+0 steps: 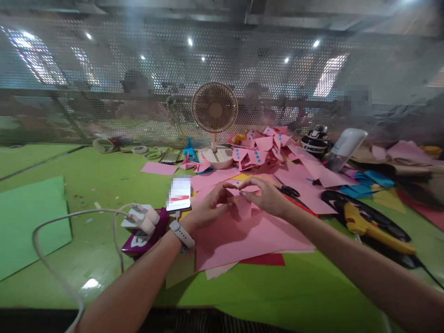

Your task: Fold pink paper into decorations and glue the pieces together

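In the head view, my left hand [215,203] and my right hand [265,196] meet above a stack of pink paper sheets [236,245]. Between them is a piece of folded pink paper [243,209] with a small blue mark near its top. The fingers of both hands are curled and pinched at its upper edge; the left fingertips are partly in shadow. A white-strapped watch [182,235] is on my left wrist. Behind the hands rises a heap of folded pink paper shapes [258,150] with blue diamond marks.
A small fan [215,108] stands at the back. Left of my hands are a phone [179,194] and a purple power strip [133,247] with white chargers and a looping cable. To the right lie black-handled scissors [289,191] and a yellow glue gun [378,229] on a black tray.
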